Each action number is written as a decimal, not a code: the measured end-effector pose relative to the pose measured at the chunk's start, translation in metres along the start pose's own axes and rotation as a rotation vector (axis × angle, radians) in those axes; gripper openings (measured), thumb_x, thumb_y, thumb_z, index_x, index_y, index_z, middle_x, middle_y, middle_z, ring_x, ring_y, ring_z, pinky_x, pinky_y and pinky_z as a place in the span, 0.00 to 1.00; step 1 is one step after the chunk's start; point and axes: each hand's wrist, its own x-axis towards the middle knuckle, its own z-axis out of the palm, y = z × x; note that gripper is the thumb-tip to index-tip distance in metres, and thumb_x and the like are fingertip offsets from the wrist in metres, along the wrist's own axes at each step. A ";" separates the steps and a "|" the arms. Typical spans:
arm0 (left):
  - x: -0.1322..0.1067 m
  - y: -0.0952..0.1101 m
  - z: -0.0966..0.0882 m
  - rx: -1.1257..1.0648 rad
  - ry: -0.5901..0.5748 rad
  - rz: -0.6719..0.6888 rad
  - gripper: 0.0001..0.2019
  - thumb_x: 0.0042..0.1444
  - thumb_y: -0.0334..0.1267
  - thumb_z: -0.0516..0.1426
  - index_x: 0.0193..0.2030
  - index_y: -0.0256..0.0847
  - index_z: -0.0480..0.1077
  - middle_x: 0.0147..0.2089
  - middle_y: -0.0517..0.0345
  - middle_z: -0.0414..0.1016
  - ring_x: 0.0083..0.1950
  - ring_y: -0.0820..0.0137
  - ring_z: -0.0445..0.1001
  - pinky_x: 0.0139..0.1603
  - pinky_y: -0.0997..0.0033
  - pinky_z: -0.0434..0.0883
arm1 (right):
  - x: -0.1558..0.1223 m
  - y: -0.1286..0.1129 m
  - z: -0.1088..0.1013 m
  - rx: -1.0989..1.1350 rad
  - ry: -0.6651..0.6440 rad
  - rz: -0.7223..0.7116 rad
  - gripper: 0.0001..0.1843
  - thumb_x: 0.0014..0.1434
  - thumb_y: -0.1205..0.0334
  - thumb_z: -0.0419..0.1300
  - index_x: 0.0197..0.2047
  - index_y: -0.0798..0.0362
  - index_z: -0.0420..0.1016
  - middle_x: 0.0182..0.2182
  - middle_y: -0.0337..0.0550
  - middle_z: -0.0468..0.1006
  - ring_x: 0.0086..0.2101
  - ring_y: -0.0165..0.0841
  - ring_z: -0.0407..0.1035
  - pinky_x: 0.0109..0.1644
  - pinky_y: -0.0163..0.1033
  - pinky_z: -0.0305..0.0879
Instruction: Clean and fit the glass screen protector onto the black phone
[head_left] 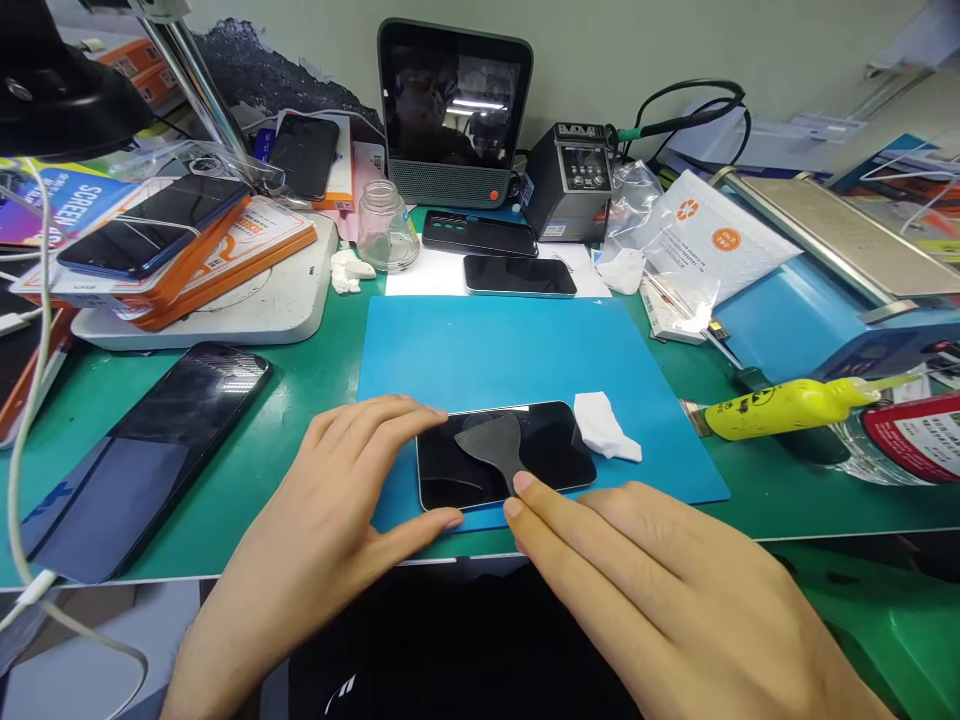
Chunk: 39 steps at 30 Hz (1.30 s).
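Note:
A phone (551, 445) lies face up on the blue mat (480, 350), its glossy black screen towards me. My left hand (337, 480) grips the phone's left end, fingers at the far edge and thumb at the near edge. Between thumb and fingertips, my right hand (637, 570) pinches the narrow handle of a dark grey fan-shaped scraper (491, 440). The scraper's broad blade lies over the screen; whether it presses on the glass I cannot tell. Beside the phone's right end sits a crumpled white wipe (606, 427).
At the left lies a large dark phone (150, 460). Behind the mat are two more phones, a glass jar (386, 225) and a tablet-like screen (454, 110). A yellow bottle (780, 408) lies at the right beside a blue machine (795, 310). A lamp (67, 90) overhangs the left.

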 end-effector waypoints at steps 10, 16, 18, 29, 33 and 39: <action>-0.001 0.000 0.000 -0.006 -0.002 0.007 0.28 0.76 0.56 0.59 0.75 0.49 0.59 0.72 0.56 0.71 0.75 0.65 0.64 0.75 0.66 0.55 | -0.014 -0.008 0.005 -0.003 0.063 -0.004 0.25 0.76 0.76 0.45 0.54 0.65 0.85 0.48 0.58 0.90 0.38 0.42 0.80 0.39 0.49 0.75; -0.001 0.001 0.000 -0.012 0.000 -0.008 0.28 0.76 0.57 0.60 0.75 0.50 0.60 0.72 0.56 0.71 0.75 0.65 0.64 0.75 0.65 0.56 | 0.004 0.004 -0.002 0.023 -0.020 -0.016 0.17 0.74 0.77 0.54 0.55 0.68 0.84 0.48 0.58 0.90 0.38 0.43 0.82 0.39 0.47 0.79; -0.001 0.001 0.000 -0.004 0.001 0.002 0.28 0.76 0.57 0.59 0.75 0.50 0.59 0.72 0.56 0.72 0.75 0.64 0.65 0.75 0.64 0.56 | 0.006 0.005 -0.002 0.033 -0.006 -0.005 0.17 0.75 0.76 0.54 0.55 0.67 0.84 0.48 0.57 0.91 0.39 0.43 0.83 0.41 0.48 0.80; -0.002 -0.002 0.009 0.043 -0.013 -0.118 0.42 0.67 0.66 0.64 0.79 0.53 0.55 0.71 0.47 0.70 0.72 0.47 0.68 0.70 0.45 0.69 | -0.035 0.048 0.021 0.008 0.516 0.645 0.12 0.71 0.66 0.71 0.56 0.46 0.85 0.44 0.38 0.90 0.41 0.35 0.85 0.50 0.41 0.78; -0.003 -0.001 0.010 0.025 -0.009 -0.196 0.37 0.66 0.66 0.65 0.76 0.56 0.61 0.68 0.50 0.70 0.70 0.46 0.68 0.68 0.41 0.70 | -0.057 0.073 0.026 -0.001 0.421 0.933 0.10 0.72 0.52 0.70 0.53 0.43 0.86 0.43 0.43 0.89 0.40 0.42 0.84 0.44 0.47 0.78; -0.003 -0.003 0.010 -0.004 -0.005 -0.196 0.35 0.64 0.69 0.65 0.71 0.57 0.65 0.67 0.52 0.71 0.70 0.47 0.66 0.68 0.41 0.69 | -0.063 0.067 0.031 -0.196 0.294 0.739 0.11 0.77 0.56 0.63 0.57 0.48 0.83 0.53 0.53 0.85 0.54 0.53 0.79 0.61 0.62 0.72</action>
